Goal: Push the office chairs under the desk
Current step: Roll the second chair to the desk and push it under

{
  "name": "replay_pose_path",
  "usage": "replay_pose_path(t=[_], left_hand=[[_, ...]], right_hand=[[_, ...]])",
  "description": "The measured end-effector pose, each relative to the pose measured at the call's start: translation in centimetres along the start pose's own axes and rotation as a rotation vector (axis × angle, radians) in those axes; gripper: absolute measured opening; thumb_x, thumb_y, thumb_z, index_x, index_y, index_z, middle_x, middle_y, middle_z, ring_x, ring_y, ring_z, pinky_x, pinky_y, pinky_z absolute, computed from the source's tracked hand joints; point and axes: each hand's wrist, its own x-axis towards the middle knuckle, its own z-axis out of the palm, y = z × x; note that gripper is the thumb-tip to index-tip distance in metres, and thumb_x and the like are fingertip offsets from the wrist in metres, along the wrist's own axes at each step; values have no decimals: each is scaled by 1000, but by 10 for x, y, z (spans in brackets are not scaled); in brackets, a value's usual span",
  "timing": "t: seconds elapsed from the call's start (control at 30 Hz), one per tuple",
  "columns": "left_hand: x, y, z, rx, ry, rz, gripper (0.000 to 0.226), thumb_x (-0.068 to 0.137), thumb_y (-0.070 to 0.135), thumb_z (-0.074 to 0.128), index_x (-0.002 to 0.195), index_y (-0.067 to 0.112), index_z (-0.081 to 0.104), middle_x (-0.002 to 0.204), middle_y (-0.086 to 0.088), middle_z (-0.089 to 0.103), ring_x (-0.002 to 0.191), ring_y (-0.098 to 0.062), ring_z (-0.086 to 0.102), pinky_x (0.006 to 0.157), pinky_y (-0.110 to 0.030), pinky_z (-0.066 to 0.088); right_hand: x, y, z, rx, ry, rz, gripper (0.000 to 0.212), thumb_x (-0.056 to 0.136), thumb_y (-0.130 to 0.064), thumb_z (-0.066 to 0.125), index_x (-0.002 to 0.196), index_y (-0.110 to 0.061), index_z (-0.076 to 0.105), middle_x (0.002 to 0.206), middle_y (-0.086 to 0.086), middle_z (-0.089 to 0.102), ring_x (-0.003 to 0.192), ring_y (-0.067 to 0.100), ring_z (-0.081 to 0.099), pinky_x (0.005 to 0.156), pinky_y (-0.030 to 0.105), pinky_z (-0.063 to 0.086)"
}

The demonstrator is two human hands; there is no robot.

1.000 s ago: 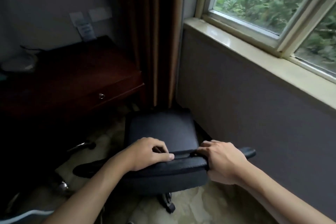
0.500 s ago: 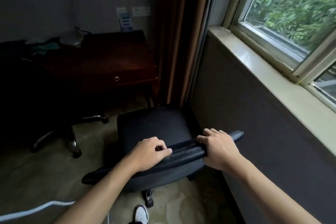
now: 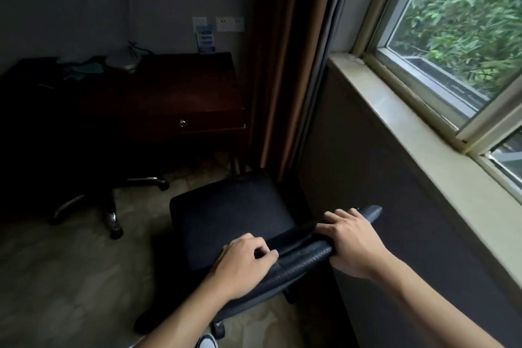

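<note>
A black office chair stands in front of me, its seat facing the dark wooden desk. Both hands grip the top edge of its backrest: my left hand near the middle, my right hand toward the right end. The chair sits on the floor short of the desk, close to the wall under the window. A second office chair shows only its chrome base and castors in the dark at the desk's left; its seat is hidden.
A brown curtain hangs right of the desk. A window sill and dark wall run along the right. A lamp base and small items lie on the desk. Carpeted floor spreads to the left.
The view has pulled back and swung left, so more of the desk and the second chair's base shows. The chair in my hands is farther from the desk; both hands keep their grip.
</note>
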Motion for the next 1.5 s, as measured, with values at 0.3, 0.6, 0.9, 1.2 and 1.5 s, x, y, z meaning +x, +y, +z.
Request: replay_pose_path(t=[0.3, 0.6, 0.9, 1.2, 1.5], left_hand=[[5, 48, 43, 36, 236, -130, 34, 74, 65, 48, 70, 35, 64, 78, 15, 61, 77, -2, 57, 69, -25, 36], [-31, 62, 64, 441, 384, -202, 58, 63, 80, 53, 106, 41, 56, 96, 18, 60, 94, -7, 58, 78, -28, 47], [-25, 35, 32, 542, 537, -281, 45, 68, 68, 69, 96, 33, 70, 83, 12, 62, 85, -14, 60, 71, -31, 52], [25, 3, -22, 635, 568, -280, 42, 61, 66, 76, 86, 33, 73, 73, 12, 63, 71, -17, 62, 55, -30, 53], [77, -51, -106, 621, 568, -257, 39, 60, 65, 76, 83, 34, 71, 73, 12, 62, 75, -14, 64, 55, -29, 49]], right_hand=[[13, 71, 5, -14, 12, -200, 45, 58, -32, 52, 99, -30, 69, 87, -6, 60, 87, 23, 58, 72, 38, 38], [50, 101, -3, -66, 9, -306, 47, 64, -30, 52, 108, -29, 68, 97, -7, 62, 97, 21, 57, 73, 36, 33], [100, 103, -17, -23, 31, -369, 43, 59, -32, 51, 95, -24, 73, 87, -4, 64, 89, 24, 61, 70, 34, 43], [174, 85, -23, -3, 87, -367, 34, 50, -28, 53, 76, -18, 73, 72, -1, 63, 72, 29, 63, 59, 34, 45], [254, 43, -28, 18, 143, -299, 33, 47, -28, 55, 73, -20, 74, 71, -4, 65, 69, 27, 64, 56, 32, 48]])
